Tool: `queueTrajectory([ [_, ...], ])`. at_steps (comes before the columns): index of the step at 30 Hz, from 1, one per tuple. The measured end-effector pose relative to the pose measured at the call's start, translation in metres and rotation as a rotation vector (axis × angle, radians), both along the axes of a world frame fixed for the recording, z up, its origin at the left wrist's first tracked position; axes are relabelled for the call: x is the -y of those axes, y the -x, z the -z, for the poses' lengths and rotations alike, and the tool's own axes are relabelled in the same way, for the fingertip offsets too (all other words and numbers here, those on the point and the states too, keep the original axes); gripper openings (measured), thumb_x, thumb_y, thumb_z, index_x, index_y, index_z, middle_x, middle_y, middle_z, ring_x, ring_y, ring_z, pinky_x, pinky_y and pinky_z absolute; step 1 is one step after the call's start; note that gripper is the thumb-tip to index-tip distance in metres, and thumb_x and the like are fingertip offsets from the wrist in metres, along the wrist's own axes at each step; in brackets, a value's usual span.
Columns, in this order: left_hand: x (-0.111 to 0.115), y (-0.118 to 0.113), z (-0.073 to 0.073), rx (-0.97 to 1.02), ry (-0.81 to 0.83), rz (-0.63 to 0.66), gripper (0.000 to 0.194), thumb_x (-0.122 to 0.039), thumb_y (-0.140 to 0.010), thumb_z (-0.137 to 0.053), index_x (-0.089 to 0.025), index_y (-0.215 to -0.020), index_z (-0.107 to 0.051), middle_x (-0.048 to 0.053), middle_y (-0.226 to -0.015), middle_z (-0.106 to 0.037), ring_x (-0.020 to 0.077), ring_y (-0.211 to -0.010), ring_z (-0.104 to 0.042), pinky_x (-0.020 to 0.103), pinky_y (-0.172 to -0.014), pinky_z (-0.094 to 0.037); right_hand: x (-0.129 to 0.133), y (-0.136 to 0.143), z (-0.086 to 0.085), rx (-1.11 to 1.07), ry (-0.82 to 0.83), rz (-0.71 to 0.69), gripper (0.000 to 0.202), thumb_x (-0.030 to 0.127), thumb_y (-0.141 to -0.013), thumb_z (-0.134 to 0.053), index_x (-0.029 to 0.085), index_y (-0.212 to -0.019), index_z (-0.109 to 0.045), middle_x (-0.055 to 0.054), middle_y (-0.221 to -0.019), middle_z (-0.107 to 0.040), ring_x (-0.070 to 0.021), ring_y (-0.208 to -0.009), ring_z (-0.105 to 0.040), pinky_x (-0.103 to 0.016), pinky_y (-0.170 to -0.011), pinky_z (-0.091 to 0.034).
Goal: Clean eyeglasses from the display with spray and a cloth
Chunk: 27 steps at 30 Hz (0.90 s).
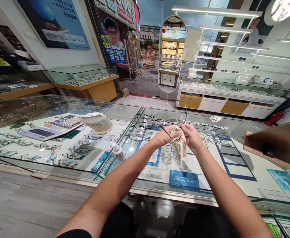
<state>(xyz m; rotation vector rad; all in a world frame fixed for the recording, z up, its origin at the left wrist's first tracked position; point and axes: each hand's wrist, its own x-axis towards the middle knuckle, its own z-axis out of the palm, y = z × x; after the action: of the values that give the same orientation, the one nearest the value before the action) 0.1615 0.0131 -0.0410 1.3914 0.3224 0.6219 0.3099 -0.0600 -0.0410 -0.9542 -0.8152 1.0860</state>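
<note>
Both hands meet above the glass display counter [157, 175], holding a pair of eyeglasses [185, 110] with a thin dark frame. My left hand [166, 135] is closed around a beige printed cleaning cloth [179, 147], which hangs down below the fingers. One dark temple of the glasses sticks out past the left hand. My right hand [191, 137] pinches the frame and the cloth's upper edge from the right side. The fingers and cloth partly hide the lenses. A small white spray bottle [118, 152] stands on the glass to the left of my left forearm.
A large calculator [52, 127] and a white handheld device [97, 122] rest on the left counter. Several eyeglasses lie under the glass. At the right stands a brown wooden box-like object [266, 145]. Beyond the counter are an oval mirror [172, 53] and display cabinets [209, 102].
</note>
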Motion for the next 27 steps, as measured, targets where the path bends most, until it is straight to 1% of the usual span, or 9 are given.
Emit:
queueTrajectory([
  [2,-0.002,-0.002,0.000,-0.011,-0.012,-0.036,0.062,-0.064,-0.066,-0.093,-0.012,-0.089,-0.069,0.004,-0.081,-0.070,0.0143,-0.071,-0.060,0.027,-0.070,-0.045,-0.001,0.001,0.001,0.003,-0.021,-0.004,0.045,0.055,-0.061,-0.099,0.024,-0.077,-0.071,0.000,-0.084,-0.073,-0.0152,-0.070,-0.061,-0.029,-0.068,-0.052],
  [4,-0.004,0.000,-0.002,-0.021,-0.034,-0.021,0.061,-0.068,-0.071,-0.089,-0.012,-0.087,-0.070,0.005,-0.080,-0.070,0.0144,-0.071,-0.058,0.027,-0.070,-0.044,0.000,0.001,0.001,0.013,-0.028,0.004,0.044,0.055,-0.061,-0.099,0.024,-0.076,-0.071,0.000,-0.081,-0.073,-0.0146,-0.069,-0.060,-0.029,-0.068,-0.052],
  [8,-0.005,0.016,-0.013,-0.041,-0.073,0.125,0.054,-0.059,-0.078,-0.089,-0.012,-0.099,-0.074,0.006,-0.090,-0.072,0.0152,-0.080,-0.061,0.026,-0.076,-0.046,0.002,0.000,-0.003,0.013,0.008,0.000,0.046,0.058,-0.062,-0.099,0.024,-0.082,-0.075,0.000,-0.076,-0.072,-0.0158,-0.065,-0.061,-0.030,-0.064,-0.051],
  [11,-0.003,0.022,-0.017,-0.032,-0.033,0.202,0.058,-0.051,-0.072,-0.096,-0.013,-0.109,-0.073,0.007,-0.096,-0.073,0.0163,-0.085,-0.065,0.027,-0.081,-0.049,0.003,0.000,-0.005,0.021,0.017,0.003,0.048,0.060,-0.062,-0.099,0.024,-0.083,-0.076,0.000,-0.075,-0.072,-0.0161,-0.064,-0.060,-0.031,-0.063,-0.050],
  [15,-0.003,0.012,-0.010,-0.014,-0.015,0.123,0.062,-0.060,-0.068,-0.096,-0.011,-0.098,-0.071,0.007,-0.089,-0.072,0.0159,-0.079,-0.064,0.027,-0.078,-0.049,0.001,0.001,-0.003,0.012,0.004,-0.009,0.046,0.058,-0.062,-0.099,0.024,-0.084,-0.076,0.001,-0.077,-0.071,-0.0150,-0.065,-0.058,-0.030,-0.063,-0.049],
  [18,-0.007,0.003,-0.004,-0.019,-0.063,0.046,0.067,-0.074,-0.071,-0.087,-0.011,-0.084,-0.069,0.004,-0.077,-0.068,0.0133,-0.068,-0.058,0.026,-0.068,-0.044,0.000,0.001,-0.002,0.017,-0.028,-0.011,0.044,0.056,-0.061,-0.101,0.025,-0.081,-0.077,0.001,-0.081,-0.072,-0.0129,-0.067,-0.057,-0.027,-0.064,-0.049],
  [20,-0.009,0.003,-0.003,-0.038,-0.084,0.031,0.069,-0.079,-0.074,-0.082,-0.011,-0.082,-0.069,0.003,-0.073,-0.066,0.0125,-0.064,-0.055,0.026,-0.065,-0.041,0.000,0.000,-0.002,0.033,-0.055,0.010,0.043,0.055,-0.059,-0.102,0.024,-0.076,-0.077,0.001,-0.082,-0.073,-0.0117,-0.069,-0.056,-0.025,-0.064,-0.048],
  [22,-0.011,0.006,-0.004,-0.048,-0.081,0.061,0.067,-0.075,-0.076,-0.083,-0.011,-0.087,-0.071,0.004,-0.076,-0.068,0.0137,-0.068,-0.058,0.026,-0.067,-0.043,0.000,-0.001,-0.004,0.030,-0.064,0.036,0.044,0.054,-0.057,-0.104,0.024,-0.073,-0.077,0.001,-0.080,-0.073,-0.0107,-0.067,-0.055,-0.024,-0.062,-0.047],
  [27,-0.011,0.017,-0.010,0.008,-0.016,0.171,0.064,-0.054,-0.071,-0.097,-0.012,-0.113,-0.072,0.010,-0.101,-0.076,0.0192,-0.090,-0.069,0.029,-0.084,-0.052,0.002,0.001,-0.007,-0.058,-0.012,0.043,0.046,0.053,-0.055,-0.105,0.024,-0.080,-0.080,0.001,-0.077,-0.074,-0.0135,-0.066,-0.060,-0.028,-0.062,-0.050],
])
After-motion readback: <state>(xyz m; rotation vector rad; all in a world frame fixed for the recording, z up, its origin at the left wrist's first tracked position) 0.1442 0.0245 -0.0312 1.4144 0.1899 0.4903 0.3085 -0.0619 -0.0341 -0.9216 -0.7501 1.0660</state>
